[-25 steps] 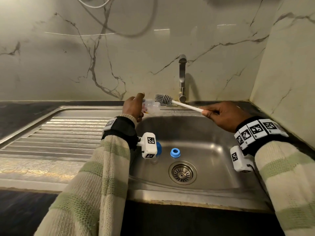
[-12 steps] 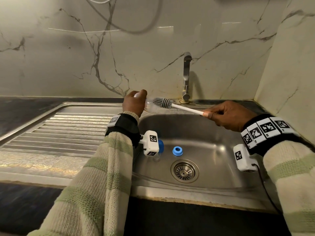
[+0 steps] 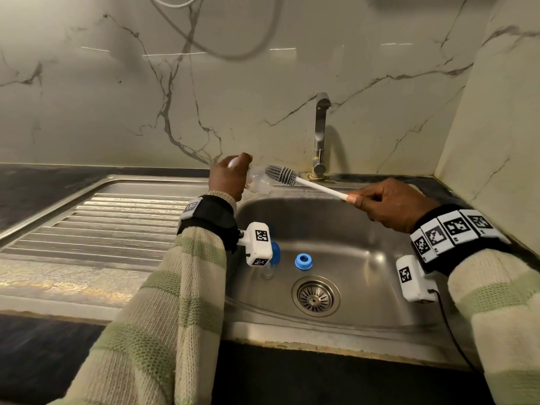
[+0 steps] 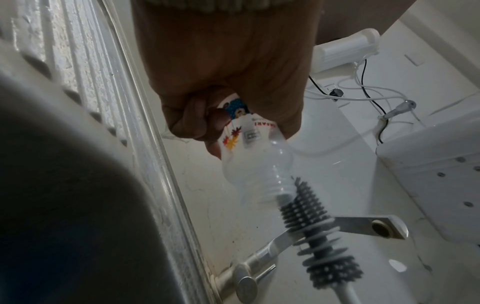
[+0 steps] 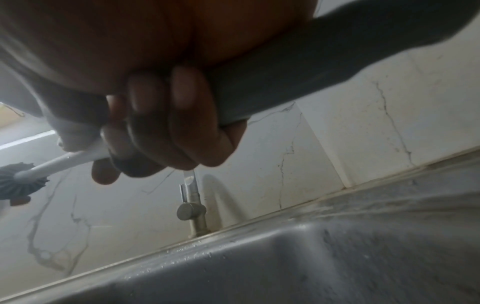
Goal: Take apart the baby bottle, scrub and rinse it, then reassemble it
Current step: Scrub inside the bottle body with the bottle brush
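Head view. Your left hand (image 3: 226, 178): fingers wrapped round the clear bottle (image 3: 258, 182), held above the back-left corner of the sink (image 3: 380, 276), mouth pointing right. Your right hand (image 3: 391, 204): fingers closed on the white handle end of the brush (image 3: 295, 178); the grey bristle head sits at the bottle's mouth, tip touching or just inside the neck. In the basin: 1 blue ring (image 3: 303, 261) lying flat beside the drain (image 3: 315, 296); 1 blue cap (image 3: 275, 252) and a small clear piece (image 3: 267, 271), both partly hidden behind your left wrist camera. Tap (image 3: 320, 135) stands behind the basin.

Left wrist view. Your left hand (image 4: 228, 67) curls round the printed body of the bottle (image 4: 255, 160); the threaded neck points away from the palm. The brush (image 4: 311, 230) has its bristle tip at the neck opening; most of the head is outside. Tap (image 4: 259, 265) lies behind it.

Right wrist view. Your right hand (image 5: 161, 123) is clenched on the handle of the brush (image 5: 52, 164); the bristle head shows at the left edge. Tap (image 5: 192, 207) and the sink (image 5: 285, 267) rim lie below; picture blurred.
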`<state>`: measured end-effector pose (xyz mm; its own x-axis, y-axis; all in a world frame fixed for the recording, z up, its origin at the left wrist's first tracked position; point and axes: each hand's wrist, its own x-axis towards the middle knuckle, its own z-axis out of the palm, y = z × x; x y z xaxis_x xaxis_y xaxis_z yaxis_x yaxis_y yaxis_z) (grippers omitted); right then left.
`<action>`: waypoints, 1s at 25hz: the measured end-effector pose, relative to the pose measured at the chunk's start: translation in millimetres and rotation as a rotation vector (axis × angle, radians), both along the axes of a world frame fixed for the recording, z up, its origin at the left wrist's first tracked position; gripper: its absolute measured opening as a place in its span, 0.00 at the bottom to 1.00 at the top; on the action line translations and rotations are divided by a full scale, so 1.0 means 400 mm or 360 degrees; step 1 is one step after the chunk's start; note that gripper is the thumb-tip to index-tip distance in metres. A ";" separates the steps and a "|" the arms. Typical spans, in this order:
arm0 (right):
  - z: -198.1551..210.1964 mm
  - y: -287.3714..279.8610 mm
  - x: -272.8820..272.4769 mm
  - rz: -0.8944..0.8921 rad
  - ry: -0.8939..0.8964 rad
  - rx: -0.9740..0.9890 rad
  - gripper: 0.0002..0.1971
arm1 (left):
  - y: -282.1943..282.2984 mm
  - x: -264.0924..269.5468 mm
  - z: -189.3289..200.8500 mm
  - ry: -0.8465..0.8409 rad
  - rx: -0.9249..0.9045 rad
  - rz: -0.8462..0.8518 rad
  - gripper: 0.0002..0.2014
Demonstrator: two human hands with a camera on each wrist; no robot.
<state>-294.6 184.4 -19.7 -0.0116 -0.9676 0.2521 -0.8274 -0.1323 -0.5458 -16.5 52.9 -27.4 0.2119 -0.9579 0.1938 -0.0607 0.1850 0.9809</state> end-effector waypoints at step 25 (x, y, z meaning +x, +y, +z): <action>-0.021 -0.011 -0.001 0.0003 -0.0054 0.0030 0.11 | 0.018 -0.005 0.002 0.0032 0.0125 -0.0131 0.11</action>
<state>-294.9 179.8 -27.9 -0.0178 -0.9722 0.2334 -0.8081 -0.1235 -0.5760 -18.5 60.0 -26.7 0.1350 -0.9843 0.1140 -0.0283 0.1112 0.9934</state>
